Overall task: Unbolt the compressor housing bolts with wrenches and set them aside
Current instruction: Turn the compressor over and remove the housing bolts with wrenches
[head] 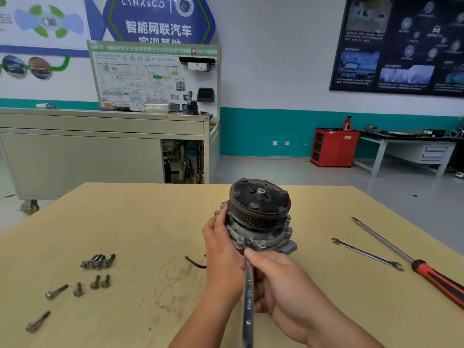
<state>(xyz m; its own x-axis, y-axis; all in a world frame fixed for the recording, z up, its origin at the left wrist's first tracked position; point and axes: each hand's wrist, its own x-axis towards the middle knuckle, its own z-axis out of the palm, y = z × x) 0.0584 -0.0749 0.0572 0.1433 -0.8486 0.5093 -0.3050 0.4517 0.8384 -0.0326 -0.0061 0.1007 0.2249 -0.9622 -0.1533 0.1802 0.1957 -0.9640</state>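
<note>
A grey compressor (259, 219) with a dark pulley on top stands on the wooden table (150, 222), tilted toward me. My left hand (222, 249) grips its left side. My right hand (273, 280) holds a dark wrench (248, 305) whose head sits on a bolt (248, 241) at the housing's near flange. Several removed bolts (98, 261) lie in a cluster at the table's left, with more loose bolts (56, 291) scattered nearer me.
A second open-end wrench (367, 254) and a long screwdriver with a red handle (437, 280) lie on the table's right. A short dark bent piece (194, 262) lies left of my left hand. Benches and a red cabinet stand far behind.
</note>
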